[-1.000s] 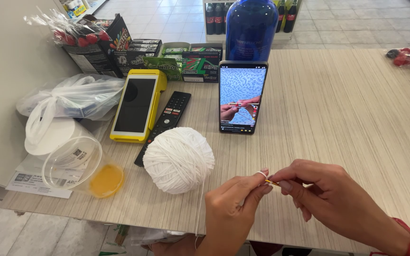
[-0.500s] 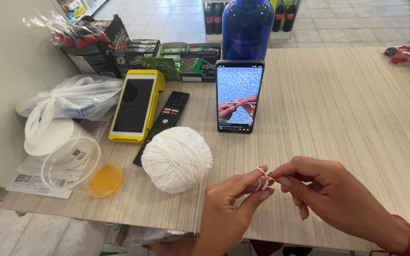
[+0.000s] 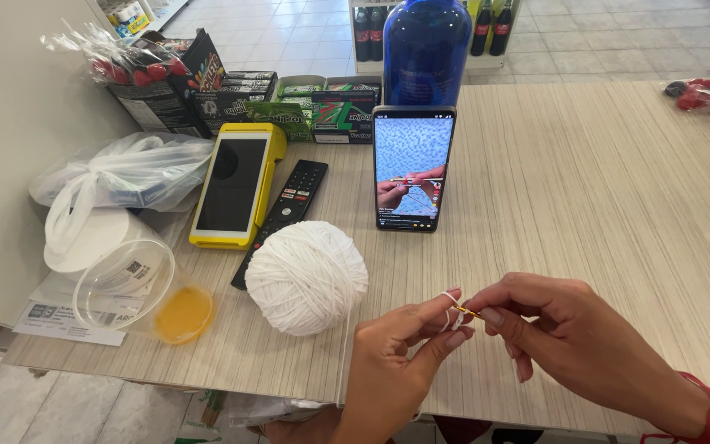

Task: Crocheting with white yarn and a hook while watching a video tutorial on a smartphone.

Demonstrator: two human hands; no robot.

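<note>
My left hand (image 3: 392,362) pinches a strand of white yarn (image 3: 451,316) looped over its fingertips, low in the middle of the view. My right hand (image 3: 573,341) holds a thin yellow crochet hook (image 3: 468,311) whose tip meets that loop. The strand runs down from my left hand toward the table's near edge. A ball of white yarn (image 3: 306,276) rests on the wooden table (image 3: 585,189), just left of my left hand. A phone (image 3: 409,168) stands propped upright behind the ball, its screen showing hands crocheting.
A yellow card terminal (image 3: 234,184) and a black remote (image 3: 283,215) lie left of the phone. A blue bottle (image 3: 426,49) and snack boxes (image 3: 232,90) stand at the back. A plastic bag (image 3: 121,177), paper roll and clear cup (image 3: 137,292) sit at left.
The view has shifted slightly. Both hands stay together at the front edge, with small finger movements on the yarn and hook.
</note>
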